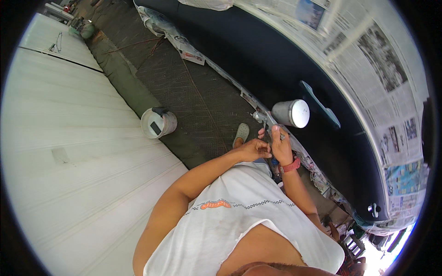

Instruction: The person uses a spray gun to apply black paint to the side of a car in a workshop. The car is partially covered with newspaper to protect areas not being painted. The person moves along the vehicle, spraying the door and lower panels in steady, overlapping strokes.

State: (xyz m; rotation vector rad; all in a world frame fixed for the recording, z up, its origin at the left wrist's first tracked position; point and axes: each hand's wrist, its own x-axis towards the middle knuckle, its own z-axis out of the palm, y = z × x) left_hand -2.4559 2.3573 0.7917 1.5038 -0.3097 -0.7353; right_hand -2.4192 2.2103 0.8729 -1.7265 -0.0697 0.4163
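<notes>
My right hand (282,145), with a red band at its wrist, is closed around the handle of a spray gun (263,118). A silvery paint cup (291,113) with a pale round lid is joined to the gun, tilted toward a dark car door panel (276,64). Close below the gun's handle, my left hand (254,149) has its fingers curled in. Whatever those fingers hold, if anything, is hidden.
Newspaper (382,60) covers the car above the dark panel, and plastic and paper hang along its lower edge. A light blue-grey door handle (320,105) juts from the panel. On the left stand a white bucket (159,123) and a white wall (78,138). A hose (195,85) crosses the floor.
</notes>
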